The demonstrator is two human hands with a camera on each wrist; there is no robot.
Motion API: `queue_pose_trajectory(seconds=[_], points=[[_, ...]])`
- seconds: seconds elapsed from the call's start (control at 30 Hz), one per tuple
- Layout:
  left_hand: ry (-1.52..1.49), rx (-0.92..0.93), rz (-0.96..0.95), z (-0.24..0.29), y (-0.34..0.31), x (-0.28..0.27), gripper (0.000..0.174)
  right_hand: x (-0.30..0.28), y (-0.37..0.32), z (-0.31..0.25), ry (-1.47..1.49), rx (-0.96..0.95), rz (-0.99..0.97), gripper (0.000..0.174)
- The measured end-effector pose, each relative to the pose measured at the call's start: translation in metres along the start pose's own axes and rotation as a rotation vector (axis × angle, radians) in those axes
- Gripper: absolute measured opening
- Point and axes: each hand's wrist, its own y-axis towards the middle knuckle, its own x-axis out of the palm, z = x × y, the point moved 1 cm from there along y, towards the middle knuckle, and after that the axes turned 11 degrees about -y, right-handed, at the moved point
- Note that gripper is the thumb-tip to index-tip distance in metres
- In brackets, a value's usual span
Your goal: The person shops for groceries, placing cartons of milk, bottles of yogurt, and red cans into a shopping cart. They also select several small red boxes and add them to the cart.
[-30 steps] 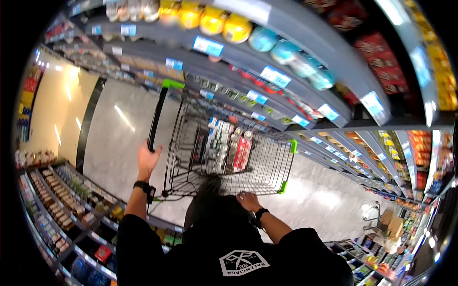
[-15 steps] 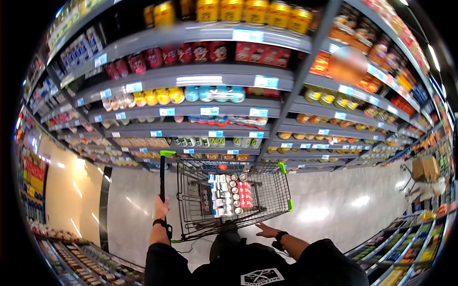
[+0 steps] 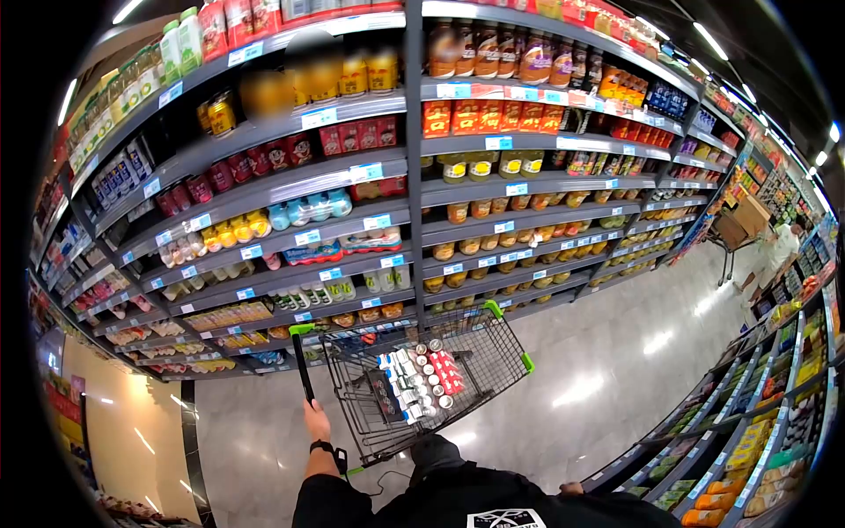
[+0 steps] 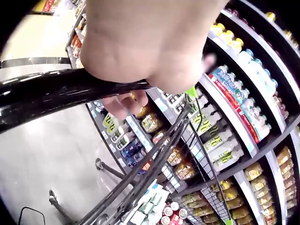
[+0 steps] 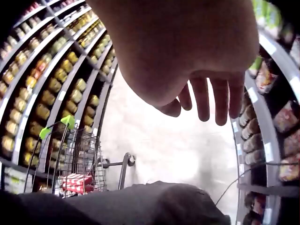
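The left hand [image 3: 318, 424] grips the black handle [image 3: 303, 370] of a wire shopping cart [image 3: 502, 352]; in the left wrist view its fingers [image 4: 123, 104] curl round the bar. White packs [image 3: 405, 384], silver-topped cans and a red-and-white pack [image 3: 448, 372] lie in the cart basket. At the person's right side the right hand [image 3: 572, 488] hangs away from the cart, mostly hidden by the sleeve in the head view. The right wrist view shows this hand [image 5: 187, 70] with fingers extended and apart, holding nothing above the floor.
Tall shelves [image 3: 352, 176] of cans, bottles and jars stand beyond the cart. Lower shelves [image 3: 757, 414] run along the right. Farther down the aisle are a trolley with cardboard boxes [image 3: 744, 220] and a person in white [image 3: 782, 248]. A cable [image 3: 380, 482] hangs near the left wrist.
The head view has swung up and right, showing more shelving. The right hand has moved from beside the cart back to the person's side. The left hand keeps its grip on the handle.
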Motion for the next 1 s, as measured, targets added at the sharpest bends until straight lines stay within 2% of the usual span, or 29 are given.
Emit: queue_pose_trajectory(seconds=[0.07, 0.13, 0.17, 0.23, 0.33, 0.37, 0.43, 0.47, 0.5, 0.57, 0.6, 0.67, 0.77, 0.8, 0.9, 1.0], points=[[0.017, 0.011, -0.017, 0.016, -0.022, 0.014, 0.049, 0.01, -0.013, 0.007, 0.286, -0.074, 0.076, 0.03], [0.042, 0.022, -0.04, 0.033, -0.042, 0.028, 0.049, 0.011, -0.004, -0.001, 0.765, -0.102, -0.058, 0.041], [0.065, 0.031, -0.033, 0.044, -0.049, 0.033, 0.048, -0.026, -0.031, -0.023, 1.156, -0.002, -0.204, 0.048], [0.11, 0.066, -0.018, 0.055, -0.052, 0.048, 0.047, -0.088, -0.066, -0.055, 1.032, -0.052, -0.11, 0.06], [0.038, 0.049, -0.088, 0.018, -0.014, 0.077, 0.047, -0.141, -0.043, -0.084, 0.95, -0.252, 0.121, 0.058], [0.032, 0.056, -0.097, 0.038, -0.023, 0.083, 0.047, -0.162, -0.036, -0.089, 0.941, -0.299, 0.186, 0.058], [0.093, 0.025, -0.163, 0.096, -0.053, 0.083, 0.05, -0.203, -0.034, -0.098, 1.021, -0.322, 0.186, 0.057], [0.147, 0.106, -0.063, 0.083, -0.041, 0.098, 0.052, -0.219, -0.03, -0.098, 1.097, -0.353, 0.182, 0.056], [0.14, 0.107, -0.071, 0.068, -0.031, 0.112, 0.052, -0.236, -0.026, -0.095, 1.097, -0.347, 0.193, 0.056], [0.288, 0.167, -0.012, 0.082, -0.042, 0.118, 0.054, -0.256, -0.018, -0.096, 1.12, -0.374, 0.164, 0.053], [0.29, 0.172, -0.017, 0.091, -0.041, 0.121, 0.054, -0.266, -0.017, -0.093, 1.109, -0.354, 0.171, 0.049], [0.341, 0.01, -0.105, 0.117, -0.051, 0.125, 0.053, -0.276, -0.012, -0.086, 1.159, -0.293, 0.157, 0.048], [0.216, 0.046, -0.173, 0.156, -0.074, 0.126, 0.053, -0.283, -0.005, -0.075, 1.235, -0.213, 0.118, 0.043], [0.208, 0.102, -0.12, 0.118, -0.054, 0.138, 0.051, -0.285, -0.003, -0.071, 1.196, -0.179, 0.074, 0.042], [0.239, 0.066, -0.121, 0.109, -0.043, 0.149, 0.051, -0.297, 0.011, -0.058, 1.103, -0.138, 0.002, 0.039], [0.25, 0.051, -0.124, 0.144, -0.064, 0.145, 0.05, -0.313, 0.025, -0.055, 1.122, -0.093, -0.026, 0.035]])
